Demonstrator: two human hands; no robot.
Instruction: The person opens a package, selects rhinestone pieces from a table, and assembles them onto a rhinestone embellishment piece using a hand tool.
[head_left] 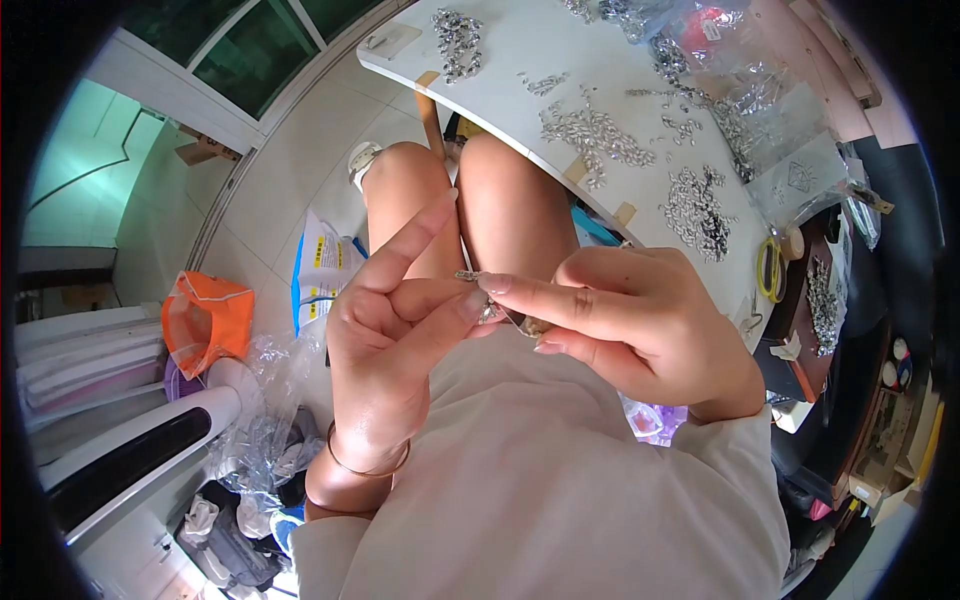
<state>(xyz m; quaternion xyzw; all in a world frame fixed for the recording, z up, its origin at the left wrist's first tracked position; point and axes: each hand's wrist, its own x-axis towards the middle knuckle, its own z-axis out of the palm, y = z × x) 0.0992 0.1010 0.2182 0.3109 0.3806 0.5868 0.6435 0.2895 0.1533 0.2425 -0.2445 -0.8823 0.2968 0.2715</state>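
Observation:
My left hand (385, 320) is raised over my lap, its index finger stretched out. Thumb and other fingers pinch a small silver beaded piece (487, 310), mostly covered by the fingertips. Close against it, my right hand (640, 315) is closed, with the index fingertip at the piece. A fine thread or wire (515, 322) shows between the two hands, near the right thumb and fingers. What else the right fingertips hold is too small to tell. On the white table (500, 75) lie loose silver beads (595, 135) and another bead pile (698, 212).
A bunch of silver chain (458, 45) lies at the table's far left. Clear plastic bags (790, 150) and yellow-handled scissors (770, 270) are on the right. On the left stand an orange bag (205, 320), a white and blue packet (325, 265) and crumpled clear plastic (265, 430).

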